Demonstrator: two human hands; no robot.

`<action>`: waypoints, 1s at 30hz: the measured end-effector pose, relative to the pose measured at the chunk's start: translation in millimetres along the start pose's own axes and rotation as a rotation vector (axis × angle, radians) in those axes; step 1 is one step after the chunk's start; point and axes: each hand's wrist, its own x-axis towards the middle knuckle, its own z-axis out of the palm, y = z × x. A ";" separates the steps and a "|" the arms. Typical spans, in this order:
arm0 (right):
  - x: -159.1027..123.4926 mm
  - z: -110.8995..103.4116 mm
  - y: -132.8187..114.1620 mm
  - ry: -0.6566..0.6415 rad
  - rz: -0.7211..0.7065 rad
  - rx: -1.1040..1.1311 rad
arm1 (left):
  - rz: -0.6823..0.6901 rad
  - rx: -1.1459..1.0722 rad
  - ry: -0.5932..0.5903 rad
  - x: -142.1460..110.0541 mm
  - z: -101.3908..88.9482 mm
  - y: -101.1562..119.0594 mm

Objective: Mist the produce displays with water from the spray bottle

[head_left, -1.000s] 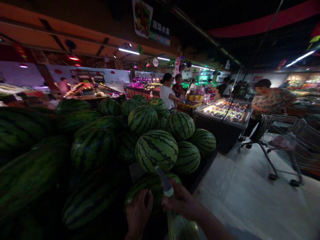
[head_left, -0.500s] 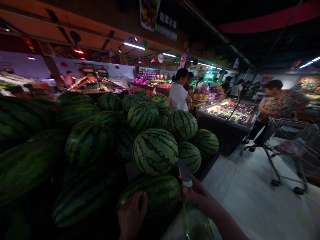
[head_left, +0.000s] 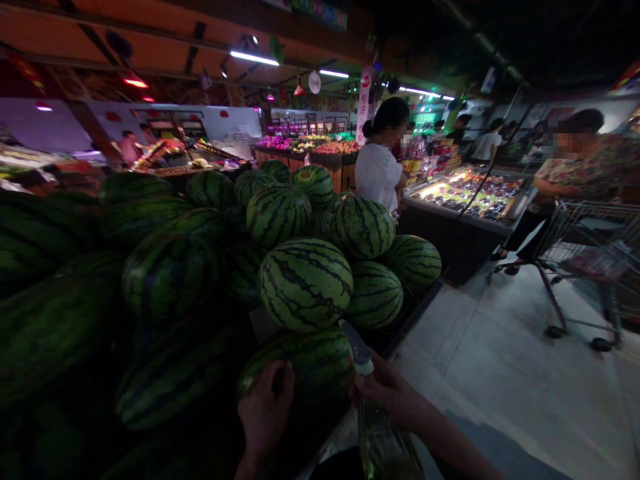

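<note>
My left hand (head_left: 265, 407) rests flat on a dark-striped watermelon (head_left: 300, 367) at the front of a heaped pile. My right hand (head_left: 387, 393) grips a clear bottle (head_left: 385, 437) of pale liquid by its neck, just right of that melon. The bottle has a white collar and a grey pointed tip (head_left: 353, 342), which stands close to the melon's upper edge. A larger striped watermelon (head_left: 305, 285) sits directly above the front one. The bottle's lower end runs out of the bottom of the view.
Watermelons (head_left: 170, 277) fill the left and middle of the view. To the right lies a pale tiled floor (head_left: 500, 387). Beyond are a lit display case (head_left: 467, 193), a person in white (head_left: 379, 170), and a person (head_left: 585, 160) beside a wire shopping trolley (head_left: 585, 260).
The bottle and my right hand have shifted right of their position a second ago. The whole scene sits lower and tilted as my head has turned. My left hand stays on the melon.
</note>
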 end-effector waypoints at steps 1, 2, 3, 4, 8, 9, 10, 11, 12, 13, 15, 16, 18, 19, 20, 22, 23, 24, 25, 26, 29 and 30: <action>0.2 0.2 -0.4 -0.015 0.007 0.003 | -0.067 -0.115 -0.073 0.8 -2.0 7.0; 0.4 0.7 -0.7 -0.034 0.017 0.007 | -0.120 -0.226 -0.146 2.1 -3.0 15.3; 0.7 1.3 -0.9 -0.053 0.028 0.017 | -0.150 -0.323 -0.207 3.8 -2.8 24.7; 0.8 1.7 -1.0 -0.071 0.033 0.025 | -0.156 -0.398 -0.257 6.1 -1.3 34.7; 0.5 -3.4 0.2 -0.095 0.014 0.101 | -0.034 -0.587 -0.418 18.0 13.5 72.1; 0.2 -6.7 1.0 -0.093 0.015 0.128 | -0.008 -0.635 -0.465 20.6 18.0 78.8; -0.1 -10.7 1.9 -0.093 0.015 0.151 | 0.006 -0.674 -0.507 22.6 22.1 84.3; -0.6 -15.3 2.6 -0.095 0.015 0.170 | 0.006 -0.701 -0.539 24.1 25.9 88.7; -1.2 -20.2 3.2 -0.100 0.013 0.181 | -0.003 -0.720 -0.558 25.1 29.1 92.5; -1.9 -25.5 3.4 -0.110 0.010 0.185 | -0.016 -0.732 -0.567 25.6 32.0 96.1; -3.8 -36.6 2.6 -0.128 0.007 0.183 | -0.042 -0.754 -0.561 26.1 37.1 104.7; -4.9 -42.5 1.7 -0.127 0.007 0.179 | -0.051 -0.765 -0.552 26.2 39.8 110.4; -7.4 -54.7 -1.1 -0.103 0.003 0.161 | -0.065 -0.782 -0.530 26.4 46.4 124.8; -8.9 -61.1 -2.8 -0.082 -0.003 0.149 | -0.071 -0.788 -0.525 26.5 50.7 133.1; -10.5 -67.7 -4.7 -0.059 -0.008 0.137 | -0.074 -0.794 -0.523 26.7 55.9 141.6; -14.1 -81.1 -9.2 -0.003 -0.022 0.114 | -0.070 -0.806 -0.527 27.0 68.2 158.0; -16.1 -87.8 -11.9 0.028 -0.035 0.101 | -0.062 -0.817 -0.533 27.1 75.1 165.3; -18.1 -94.3 -14.8 0.059 -0.046 0.091 | -0.053 -0.829 -0.544 27.2 82.1 171.7; -20.1 -100.7 -17.8 0.087 -0.050 0.083 | -0.046 -0.844 -0.557 27.3 88.9 177.3; -21.8 -106.7 -20.7 0.112 -0.050 0.083 | -0.042 -0.859 -0.570 27.5 95.1 182.1; -23.7 -122.0 -27.0 0.130 -0.017 0.119 | -0.051 -0.890 -0.589 29.4 107.6 192.1; -22.8 -126.0 -27.6 0.116 -0.010 0.139 | -0.057 -0.892 -0.586 30.7 108.9 194.3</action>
